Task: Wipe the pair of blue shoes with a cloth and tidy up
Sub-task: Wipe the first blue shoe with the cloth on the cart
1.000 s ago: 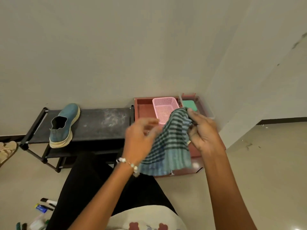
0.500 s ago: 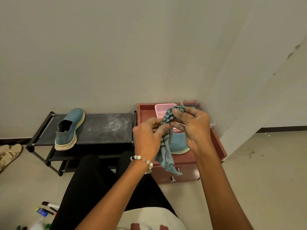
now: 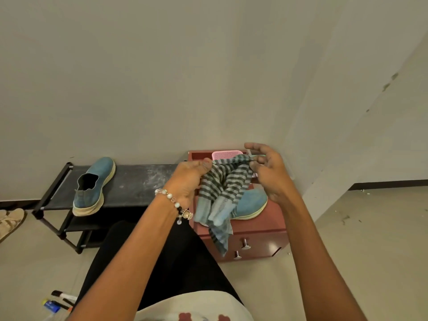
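Observation:
A grey and blue striped cloth (image 3: 222, 195) hangs between my hands above a small red drawer unit (image 3: 257, 237). My left hand (image 3: 188, 181) pinches the cloth's upper left edge. My right hand (image 3: 268, 172) pinches the upper right edge between thumb and finger, its other fingers spread. One blue slip-on shoe (image 3: 251, 203) lies on top of the drawer unit, partly hidden behind the cloth. The other blue shoe (image 3: 93, 186) stands on the black shoe rack (image 3: 139, 186) to the left.
A pink basket (image 3: 225, 154) sits at the back of the drawer unit's top. Sandals (image 3: 10, 221) lie on the floor at far left. Markers (image 3: 62, 297) lie on the floor at bottom left. White walls form a corner behind the unit.
My hands have moved apart and stretched the bunched cloth's top edge open. The blue shoe on the drawer unit shows more now.

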Demonstrator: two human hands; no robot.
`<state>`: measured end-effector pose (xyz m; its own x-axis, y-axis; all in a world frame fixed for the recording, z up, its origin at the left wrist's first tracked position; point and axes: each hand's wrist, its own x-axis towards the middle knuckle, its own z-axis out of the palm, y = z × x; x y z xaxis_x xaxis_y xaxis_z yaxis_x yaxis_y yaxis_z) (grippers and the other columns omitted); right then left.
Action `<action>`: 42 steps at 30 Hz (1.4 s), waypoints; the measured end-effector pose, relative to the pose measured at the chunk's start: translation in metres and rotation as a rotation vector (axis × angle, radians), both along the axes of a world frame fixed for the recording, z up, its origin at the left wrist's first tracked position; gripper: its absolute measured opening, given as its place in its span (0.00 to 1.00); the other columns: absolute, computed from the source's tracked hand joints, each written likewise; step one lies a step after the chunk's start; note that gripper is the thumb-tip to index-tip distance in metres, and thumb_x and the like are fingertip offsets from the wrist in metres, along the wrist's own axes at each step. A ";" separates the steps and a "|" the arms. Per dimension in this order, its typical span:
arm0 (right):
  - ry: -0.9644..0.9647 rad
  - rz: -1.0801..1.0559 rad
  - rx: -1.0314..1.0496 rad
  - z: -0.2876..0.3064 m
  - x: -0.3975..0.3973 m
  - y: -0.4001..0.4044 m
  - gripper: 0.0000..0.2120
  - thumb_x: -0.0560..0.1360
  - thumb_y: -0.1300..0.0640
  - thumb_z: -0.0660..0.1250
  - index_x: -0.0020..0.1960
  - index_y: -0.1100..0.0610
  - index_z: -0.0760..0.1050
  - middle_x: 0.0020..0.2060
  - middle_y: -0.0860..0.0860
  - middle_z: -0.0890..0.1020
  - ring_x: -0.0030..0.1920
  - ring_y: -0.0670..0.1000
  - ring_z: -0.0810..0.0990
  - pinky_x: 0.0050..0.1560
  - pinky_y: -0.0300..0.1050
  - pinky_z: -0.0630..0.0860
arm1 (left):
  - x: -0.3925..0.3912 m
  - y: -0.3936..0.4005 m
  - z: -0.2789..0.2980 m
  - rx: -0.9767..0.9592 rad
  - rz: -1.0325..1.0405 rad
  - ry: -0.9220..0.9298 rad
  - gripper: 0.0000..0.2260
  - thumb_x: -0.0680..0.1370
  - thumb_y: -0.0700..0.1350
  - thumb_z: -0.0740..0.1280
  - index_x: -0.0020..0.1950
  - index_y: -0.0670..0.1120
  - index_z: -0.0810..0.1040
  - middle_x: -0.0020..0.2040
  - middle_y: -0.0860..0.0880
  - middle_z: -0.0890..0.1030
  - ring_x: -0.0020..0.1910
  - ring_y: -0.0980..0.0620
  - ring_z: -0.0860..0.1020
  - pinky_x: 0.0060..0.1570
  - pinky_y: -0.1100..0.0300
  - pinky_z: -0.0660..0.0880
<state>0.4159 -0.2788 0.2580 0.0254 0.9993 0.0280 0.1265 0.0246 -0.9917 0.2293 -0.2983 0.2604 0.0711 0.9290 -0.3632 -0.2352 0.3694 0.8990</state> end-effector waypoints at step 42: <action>0.592 0.133 -0.477 -0.083 0.006 0.002 0.29 0.59 0.57 0.81 0.57 0.63 0.75 0.43 0.57 0.83 0.41 0.54 0.80 0.40 0.48 0.77 | 0.013 0.035 -0.067 0.378 0.088 0.630 0.25 0.76 0.57 0.66 0.29 0.38 0.71 0.23 0.44 0.69 0.25 0.51 0.65 0.26 0.60 0.63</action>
